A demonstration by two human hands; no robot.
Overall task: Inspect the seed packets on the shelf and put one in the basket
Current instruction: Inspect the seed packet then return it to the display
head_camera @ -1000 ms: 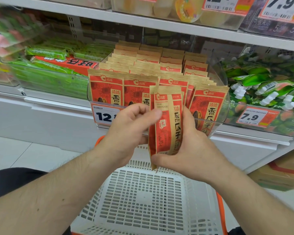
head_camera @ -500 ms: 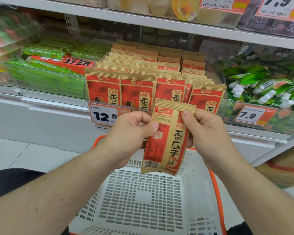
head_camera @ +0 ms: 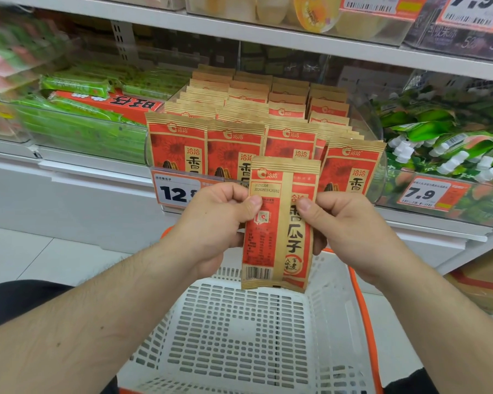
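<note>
While both thumbs pinch its side edges, left hand (head_camera: 217, 223) and right hand (head_camera: 350, 226) hold one seed packet (head_camera: 279, 223) upright above the white basket (head_camera: 239, 336), printed back facing the person, apparently so date and barcode can be read.

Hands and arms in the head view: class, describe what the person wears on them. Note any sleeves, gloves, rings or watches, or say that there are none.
The left hand and right hand are bare: no gloves, and no rings on the fingers that show. Both forearms are uncovered from wrist to frame edge, with no sleeve, watch or band in sight. The left forearm shows some hair.
</note>
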